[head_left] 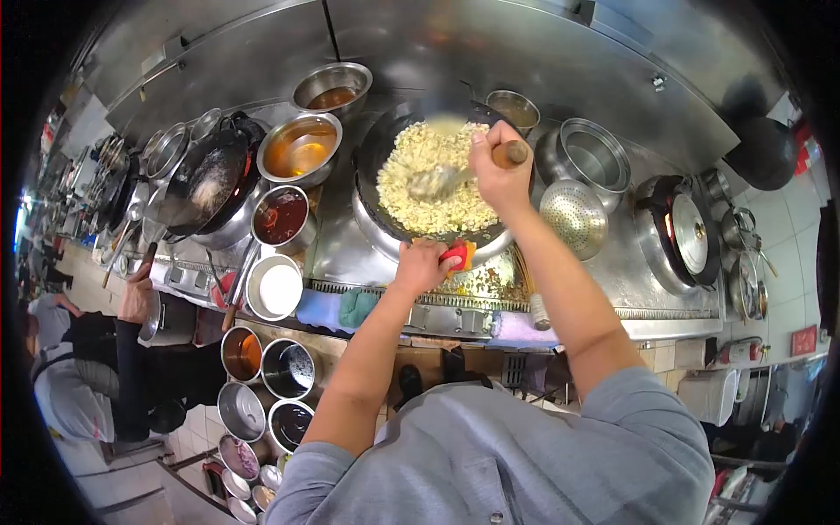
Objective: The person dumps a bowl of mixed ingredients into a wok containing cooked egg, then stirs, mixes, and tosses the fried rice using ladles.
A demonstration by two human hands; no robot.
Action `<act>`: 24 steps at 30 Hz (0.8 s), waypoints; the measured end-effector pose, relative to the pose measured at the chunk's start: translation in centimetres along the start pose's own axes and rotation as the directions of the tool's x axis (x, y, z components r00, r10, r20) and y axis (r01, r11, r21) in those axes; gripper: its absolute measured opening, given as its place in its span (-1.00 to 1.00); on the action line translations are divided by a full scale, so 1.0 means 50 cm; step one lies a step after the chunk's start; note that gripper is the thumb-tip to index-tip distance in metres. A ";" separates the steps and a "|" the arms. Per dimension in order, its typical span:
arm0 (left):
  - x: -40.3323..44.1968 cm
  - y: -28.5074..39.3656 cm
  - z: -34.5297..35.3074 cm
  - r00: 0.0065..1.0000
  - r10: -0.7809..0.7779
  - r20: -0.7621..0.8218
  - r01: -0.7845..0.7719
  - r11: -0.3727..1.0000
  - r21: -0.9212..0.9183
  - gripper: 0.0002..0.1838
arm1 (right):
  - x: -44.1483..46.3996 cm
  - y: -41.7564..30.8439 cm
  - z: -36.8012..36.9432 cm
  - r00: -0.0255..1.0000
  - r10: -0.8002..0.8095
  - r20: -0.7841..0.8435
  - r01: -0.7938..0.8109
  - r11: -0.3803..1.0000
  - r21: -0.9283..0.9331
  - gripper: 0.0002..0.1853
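Hands apart: L hand (423,268) is clamped on a red-and-yellow cloth (461,254) at the near rim of the wok (372,162), R hand (504,171) wrapped round the wooden handle (516,152) of a utensil whose head, blurred, sits in the pale diced food (429,206). Wok's mid-range (337,254), b/w front & back edges. Risks, my read: food's piled wide, so a hard sweep could tip bits over the near rim; cloth's small, so a slip = fingers on hot metal; uneven stirring could scorch the bottom. Also R forearm's low over the range's front edge, poss. splash/heat. Around: amber-liquid basin (328,171) crowds wok's L side, w/ sauce pot (308,234) in front of it & pot of white stuff (280,289) nr the front edge; a leftward swing might knock them. On the R, strainer (574,219) & nested pots (595,156) hem in the elbow side. Green cloth (357,308) & pale towel (523,325) lie along the front edge. Co-worker's hand (136,297) is well apart, far L.
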State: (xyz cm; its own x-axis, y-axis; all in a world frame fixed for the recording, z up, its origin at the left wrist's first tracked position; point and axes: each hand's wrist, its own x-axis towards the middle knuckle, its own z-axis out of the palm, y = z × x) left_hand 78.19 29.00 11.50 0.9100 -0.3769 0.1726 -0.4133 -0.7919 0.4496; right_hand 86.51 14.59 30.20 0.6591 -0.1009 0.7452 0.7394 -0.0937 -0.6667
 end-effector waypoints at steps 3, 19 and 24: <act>0.000 0.007 0.002 0.999 -0.037 -0.003 0.037 0.999 0.013 -0.61 | 0.152 0.055 -0.075 0.937 0.242 -0.250 -0.273 0.957 -0.101 -0.62; 0.008 0.014 -0.004 0.996 -0.065 0.061 0.064 0.998 0.022 -0.56 | 0.215 0.063 -0.007 0.936 0.290 0.201 -0.316 0.942 0.111 -0.65; 0.010 -0.014 0.020 0.999 0.010 -0.036 -0.012 0.999 -0.050 -0.56 | 0.143 -0.116 -0.079 0.932 0.356 0.071 -0.331 0.914 -0.234 -0.65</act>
State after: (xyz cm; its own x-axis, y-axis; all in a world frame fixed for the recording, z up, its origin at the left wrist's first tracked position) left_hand 78.92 28.87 10.41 0.9062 -0.3678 0.2084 -0.4222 -0.7621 0.4909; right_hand 86.41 10.50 39.34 0.8869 -0.0574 0.4583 0.4256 -0.2841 -0.8591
